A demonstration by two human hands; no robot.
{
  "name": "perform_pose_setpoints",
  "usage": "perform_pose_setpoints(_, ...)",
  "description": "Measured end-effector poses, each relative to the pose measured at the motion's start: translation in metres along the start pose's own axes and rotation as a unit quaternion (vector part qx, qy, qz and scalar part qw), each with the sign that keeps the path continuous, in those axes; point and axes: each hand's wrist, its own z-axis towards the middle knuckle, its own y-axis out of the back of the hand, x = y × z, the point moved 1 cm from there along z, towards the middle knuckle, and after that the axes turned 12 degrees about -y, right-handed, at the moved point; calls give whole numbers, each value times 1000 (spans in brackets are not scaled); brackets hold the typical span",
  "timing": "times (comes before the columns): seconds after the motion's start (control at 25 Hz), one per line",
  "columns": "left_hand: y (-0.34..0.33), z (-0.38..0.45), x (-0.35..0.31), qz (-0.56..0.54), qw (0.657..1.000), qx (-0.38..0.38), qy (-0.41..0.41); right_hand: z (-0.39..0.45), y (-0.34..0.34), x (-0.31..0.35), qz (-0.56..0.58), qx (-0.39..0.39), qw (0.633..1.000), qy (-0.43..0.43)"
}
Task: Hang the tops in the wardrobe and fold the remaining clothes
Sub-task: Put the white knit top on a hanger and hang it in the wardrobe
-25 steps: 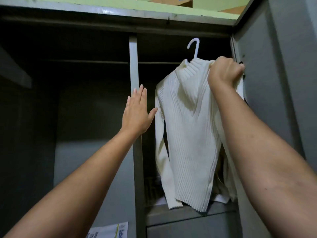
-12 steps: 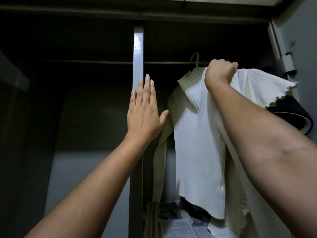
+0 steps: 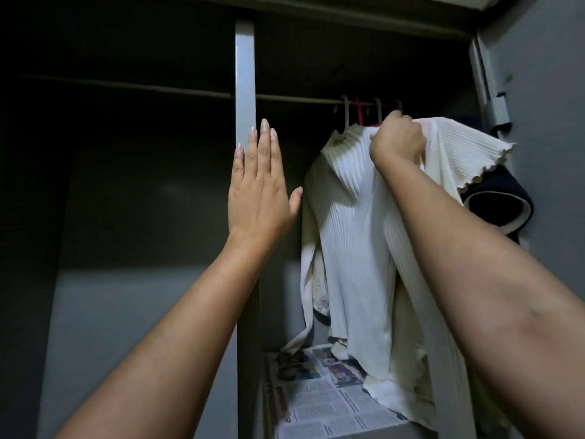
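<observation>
Right hand (image 3: pixel 397 139) is the working grip, fingers curled tight round a bunch of the white ribbed top (image 3: pixel 357 236) at its shoulder, just beside the high collar, up near the wardrobe rail (image 3: pixel 297 98). Whether a hanger sits inside the top under that fist cannot be told, since the fist hides it; several hanger hooks (image 3: pixel 346 110) sit on the rail just behind the knuckles. From the fist the top drapes down inside the right compartment, one frilled sleeve flung out toward the door, the hem and other sleeve trailing onto the newspaper (image 3: pixel 319 403) that lines the shelf below. It looks light, soft and stretchy, a knit that sags and slides rather than holds shape, so I judge the shoulder seam or the hanger neck the place to take it; a pull on the sleeve or hem would only stretch it. Left hand (image 3: pixel 261 188) is flat and empty, fingers straight, in front of the grey centre post (image 3: pixel 245 83); contact cannot be told. A dark garment (image 3: pixel 500 204) hangs by the door.
</observation>
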Motion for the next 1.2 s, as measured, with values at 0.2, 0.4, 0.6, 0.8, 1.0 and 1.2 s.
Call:
perform_pose_setpoints(0.2,8,-44,-16,-47,999,16,7,-97,25,-70,227,64,968,-92)
perform_pose_setpoints(0.4,12,-123,-36,-84,995,47,24,-218,12,-161,-129,333,924,-139)
perform_pose_setpoints(0.6,14,-173,-48,-122,990,66,16,-260,16,-178,-422,461,774,-103)
perform_pose_setpoints(0.8,13,-180,-50,-139,989,56,10,-217,-57,-145,-64,444,870,-203)
perform_pose_setpoints(1.0,11,-182,-51,-125,991,53,7,-234,-78,-146,385,304,756,-433)
perform_pose_setpoints(1.2,12,-182,-50,-133,989,67,2,-280,-65,-189,247,445,705,-494)
